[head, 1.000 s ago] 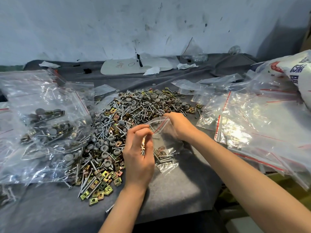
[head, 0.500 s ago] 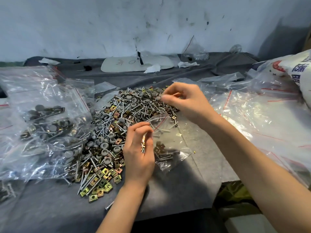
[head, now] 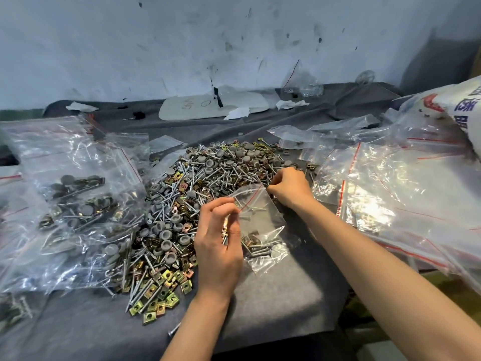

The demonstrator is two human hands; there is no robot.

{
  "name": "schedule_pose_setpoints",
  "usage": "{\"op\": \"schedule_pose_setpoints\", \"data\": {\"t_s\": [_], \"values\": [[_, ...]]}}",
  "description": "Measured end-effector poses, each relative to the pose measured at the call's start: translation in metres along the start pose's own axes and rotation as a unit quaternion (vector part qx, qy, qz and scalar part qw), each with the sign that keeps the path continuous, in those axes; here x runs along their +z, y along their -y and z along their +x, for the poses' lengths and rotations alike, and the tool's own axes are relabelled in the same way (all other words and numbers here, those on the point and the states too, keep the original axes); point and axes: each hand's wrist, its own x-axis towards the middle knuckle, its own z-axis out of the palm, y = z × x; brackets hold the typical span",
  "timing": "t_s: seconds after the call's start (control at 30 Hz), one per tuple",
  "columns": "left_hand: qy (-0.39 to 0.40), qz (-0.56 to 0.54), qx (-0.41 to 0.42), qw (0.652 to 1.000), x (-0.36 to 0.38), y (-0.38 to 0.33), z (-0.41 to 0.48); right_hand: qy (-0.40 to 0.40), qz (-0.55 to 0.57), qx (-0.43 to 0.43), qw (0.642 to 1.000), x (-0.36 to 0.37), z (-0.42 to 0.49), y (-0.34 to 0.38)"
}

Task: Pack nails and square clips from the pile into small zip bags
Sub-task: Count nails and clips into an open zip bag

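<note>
We see a table point(head: 273, 295) covered with grey cloth. At its right side lies a big heap of empty zip bags point(head: 390, 194), and at its left side lie filled bags point(head: 78, 194). Between them spreads the pile point(head: 203, 183) of nails, grey caps and square clips point(head: 161, 290). Just beside the pile, on its near right edge, the small zip bag point(head: 263, 225) stands open, with some nails and clips at its bottom. The left hand point(head: 218, 246) has its fingers curled and pinches the near edge of the bag's mouth. The right hand point(head: 290, 187) has its fingertips pressed together at the far corner of the mouth; what they clamp we cannot tell.
</note>
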Motion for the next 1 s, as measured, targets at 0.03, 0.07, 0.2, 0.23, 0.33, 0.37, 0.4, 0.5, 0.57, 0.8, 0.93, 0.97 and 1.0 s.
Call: {"op": "schedule_pose_setpoints", "data": {"t_s": [0.03,0.07,0.2,0.23,0.33,0.37,0.4,0.5,0.57,0.8,0.93,0.97,1.0], "values": [[0.0,0.0,-0.001,1.0,0.0,0.001,0.0,0.004,0.012,-0.007,1.0,0.0,0.0,-0.001],[-0.001,0.001,-0.002,1.0,0.0,0.001,0.0,0.004,0.026,-0.018,0.999,-0.001,-0.001,-0.002],[0.001,0.0,-0.003,1.0,0.0,-0.001,0.0,-0.055,0.137,-0.053,0.988,-0.009,-0.011,-0.004],[0.001,0.001,-0.002,1.0,0.0,-0.002,0.0,-0.069,0.178,-0.067,0.979,-0.015,-0.014,0.0],[0.001,-0.003,0.003,1.0,0.0,-0.003,0.0,-0.046,0.311,-0.149,0.937,-0.042,-0.031,0.024],[0.002,-0.006,0.005,1.0,0.0,-0.003,0.0,-0.019,0.332,-0.198,0.922,-0.052,-0.04,0.033],[0.001,-0.005,0.01,1.0,0.0,-0.004,0.0,0.018,0.327,-0.252,0.911,-0.061,-0.049,0.04],[-0.007,0.011,0.024,1.0,0.0,-0.003,0.001,0.118,0.197,-0.352,0.908,-0.07,-0.074,0.054],[-0.012,0.016,0.025,0.999,0.0,-0.003,0.0,0.107,0.099,-0.379,0.914,-0.068,-0.081,0.054],[-0.003,0.009,0.02,1.0,-0.002,-0.004,0.0,0.122,0.107,-0.35,0.922,-0.077,-0.08,0.035],[0.0,0.016,0.02,1.0,-0.002,-0.006,-0.001,0.136,0.117,-0.35,0.919,-0.081,-0.079,0.024],[0.003,0.02,0.021,1.0,-0.002,-0.007,-0.001,0.129,0.123,-0.35,0.92,-0.081,-0.079,0.021],[0.007,0.024,0.021,0.999,-0.001,-0.007,-0.001,0.121,0.129,-0.351,0.92,-0.081,-0.079,0.019]]}}
